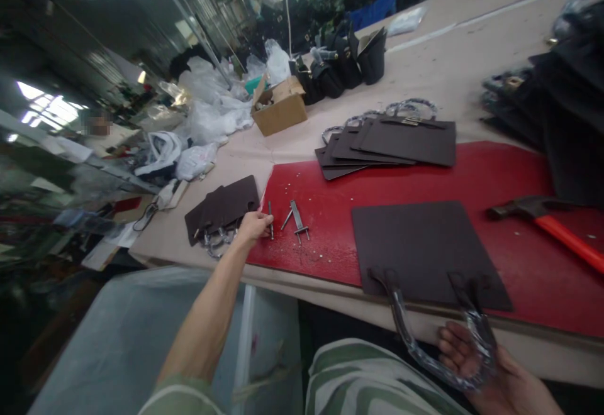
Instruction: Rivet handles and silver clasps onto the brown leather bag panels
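Observation:
My left hand (pixel 256 225) pinches a thin metal punch (pixel 270 220) at the left end of the red mat (pixel 330 214). Just right of it lie more metal tools (pixel 297 220). A dark brown panel (pixel 425 251) lies flat on the mat before me, its plastic-wrapped handle (pixel 415 346) hanging over the table's front edge. Under the right part of that handle is my right hand (pixel 472 358), palm up, its fingers curled around the wrapped loop. Beside my left hand, on the left, a few brown panels (pixel 226 204) with wrapped handles are stacked.
A hammer (pixel 552 220) with a red grip lies on the right. Further back are stacked brown panels (pixel 406 141), an open cardboard box (pixel 282 113), black bags (pixel 349 63) and plastic bags (pixel 207 100). Dark pieces (pixel 566 94) are piled at the far right. A person (pixel 101 135) is at the left.

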Demonstrator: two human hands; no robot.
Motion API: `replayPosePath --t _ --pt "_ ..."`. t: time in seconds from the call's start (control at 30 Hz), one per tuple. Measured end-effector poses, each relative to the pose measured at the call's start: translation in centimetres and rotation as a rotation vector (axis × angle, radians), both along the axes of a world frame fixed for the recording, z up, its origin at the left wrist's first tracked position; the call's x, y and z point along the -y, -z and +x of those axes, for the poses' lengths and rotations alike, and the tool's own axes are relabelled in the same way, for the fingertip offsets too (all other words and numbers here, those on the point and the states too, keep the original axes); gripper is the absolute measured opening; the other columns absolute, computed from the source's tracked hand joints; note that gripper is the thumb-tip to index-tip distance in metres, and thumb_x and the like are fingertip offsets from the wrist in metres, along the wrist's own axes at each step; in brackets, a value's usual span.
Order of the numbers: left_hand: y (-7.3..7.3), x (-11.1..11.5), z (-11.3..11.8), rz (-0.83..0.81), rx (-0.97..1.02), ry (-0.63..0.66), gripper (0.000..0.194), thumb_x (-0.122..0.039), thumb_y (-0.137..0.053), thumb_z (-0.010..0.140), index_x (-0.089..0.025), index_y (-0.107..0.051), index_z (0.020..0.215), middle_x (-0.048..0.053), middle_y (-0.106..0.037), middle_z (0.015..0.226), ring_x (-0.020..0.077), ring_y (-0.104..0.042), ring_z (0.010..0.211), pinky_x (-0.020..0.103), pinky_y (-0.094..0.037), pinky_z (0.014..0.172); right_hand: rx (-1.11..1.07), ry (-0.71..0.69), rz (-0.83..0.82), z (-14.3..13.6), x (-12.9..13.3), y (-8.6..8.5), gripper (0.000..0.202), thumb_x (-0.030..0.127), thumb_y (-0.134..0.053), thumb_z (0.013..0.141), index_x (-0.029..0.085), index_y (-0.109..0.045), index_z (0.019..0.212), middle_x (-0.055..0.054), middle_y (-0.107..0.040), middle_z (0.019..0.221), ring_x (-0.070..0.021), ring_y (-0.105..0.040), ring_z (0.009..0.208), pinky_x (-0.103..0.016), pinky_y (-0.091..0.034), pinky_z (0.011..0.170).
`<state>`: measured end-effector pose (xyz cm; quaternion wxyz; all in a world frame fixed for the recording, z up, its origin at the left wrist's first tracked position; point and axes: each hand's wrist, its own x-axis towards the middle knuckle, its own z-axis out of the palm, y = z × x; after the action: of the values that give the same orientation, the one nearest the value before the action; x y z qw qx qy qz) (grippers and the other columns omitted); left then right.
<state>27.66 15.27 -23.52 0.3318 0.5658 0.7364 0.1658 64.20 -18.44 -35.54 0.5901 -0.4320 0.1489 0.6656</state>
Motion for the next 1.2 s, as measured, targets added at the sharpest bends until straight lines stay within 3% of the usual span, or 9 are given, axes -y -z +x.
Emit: replayPosePath --t 0.13,0.2,0.3,0.5,0.63,0.77,0.87,1.0,1.2 --pt "-0.7 2.8 -0.4 -0.013 0.231 0.010 0.024 -0.037 -0.067 0.072 -0.013 -0.062 0.074 0.002 -0.064 0.060 0.0124 -0.059 0.051 0.021 -0.050 0.050 -0.204 0.009 0.113 -2.2 -0.7 -1.5 0.019 0.020 -0.059 0.086 0.012 -0.074 0.093 -0.012 -0.073 0.095 -0.0229 -0.070 0.084 -0.034 -0.058 0.071" --pt "-0.4 3.6 -0.6 -0.024 0.491 -0.028 0.029 -0.036 -0.074 0.064 -0.012 -0.063 0.075 0.003 -0.068 0.066 0.0145 -0.063 0.055 0.023 -0.055 0.052 -0.223 -0.024 0.215 -3.0 -1.4 -1.7 0.019 0.022 -0.063 0.088 0.010 -0.073 0.099 -0.011 -0.073 0.095 -0.0215 -0.069 0.085 -0.031 -0.056 0.071" --pt "0.0 5.0 0.5 -0.059 0.694 -0.042 0.032 -0.032 -0.081 0.062 -0.013 -0.060 0.077 0.006 -0.072 0.073 0.0176 -0.068 0.062 0.024 -0.057 0.054 -0.206 -0.077 0.340 -3.5 -1.9 -1.6 0.024 0.028 -0.074 0.086 0.012 -0.072 0.105 -0.010 -0.073 0.101 -0.0200 -0.069 0.091 -0.029 -0.055 0.075" --pt "-0.4 9.5 8.3 -0.028 0.956 -0.060 0.040 -0.030 -0.086 0.061 -0.015 -0.060 0.088 0.004 -0.075 0.084 0.0190 -0.073 0.076 0.022 -0.059 0.061 -0.139 -0.143 0.551 -4.0 -1.8 -1.6 0.048 0.043 -0.082 0.079 0.018 -0.068 0.117 -0.010 -0.068 0.118 -0.0231 -0.066 0.102 -0.032 -0.053 0.081" --pt "0.4 12.2 14.2 -0.084 1.105 0.016 0.050 -0.030 -0.088 0.062 -0.016 -0.058 0.100 0.004 -0.075 0.089 0.0214 -0.074 0.083 0.033 -0.062 0.078 -0.074 -0.201 0.676 -4.1 -1.1 -0.9 0.069 0.055 -0.087 0.068 0.022 -0.064 0.123 -0.015 -0.061 0.129 -0.0305 -0.058 0.116 -0.041 -0.051 0.086" --pt "2.0 14.7 18.2 -0.112 1.108 0.176 0.050 -0.034 -0.085 0.067 -0.015 -0.055 0.102 0.007 -0.075 0.091 0.0228 -0.075 0.083 0.036 -0.060 0.081 -0.033 -0.153 0.707 -4.4 -1.2 -0.4 0.068 0.056 -0.088 0.067 0.024 -0.066 0.122 -0.013 -0.062 0.127 -0.0325 -0.057 0.116 -0.042 -0.051 0.084" --pt "2.7 16.1 19.8 -0.093 1.066 0.272 0.045 -0.036 -0.080 0.074 -0.016 -0.053 0.103 0.008 -0.075 0.094 0.0223 -0.074 0.084 0.037 -0.059 0.082 0.041 -0.064 0.678 -4.9 -2.0 -0.6 0.054 0.053 -0.087 0.071 0.025 -0.070 0.114 -0.010 -0.067 0.119 -0.0302 -0.061 0.110 -0.039 -0.051 0.083" --pt "2.6 17.2 20.4 -0.016 0.982 0.363 0.037 -0.037 -0.073 0.082 -0.016 -0.052 0.104 0.009 -0.074 0.099 0.0219 -0.074 0.090 0.038 -0.057 0.088 0.184 -0.015 0.624 -5.7 -3.0 -1.1 0.039 0.054 -0.079 0.080 0.021 -0.075 0.100 -0.010 -0.072 0.100 -0.0240 -0.067 0.090 -0.036 -0.052 0.077" --pt "2.5 17.5 19.9 0.058 0.936 0.393 0.031 -0.037 -0.069 0.086 -0.017 -0.051 0.103 0.009 -0.075 0.100 0.0215 -0.074 0.092 0.037 -0.058 0.088 0.266 0.034 0.549 -6.5 -3.1 -2.4 0.033 0.050 -0.079 0.082 0.019 -0.075 0.094 -0.009 -0.071 0.095 -0.0207 -0.064 0.078 -0.032 -0.051 0.068"
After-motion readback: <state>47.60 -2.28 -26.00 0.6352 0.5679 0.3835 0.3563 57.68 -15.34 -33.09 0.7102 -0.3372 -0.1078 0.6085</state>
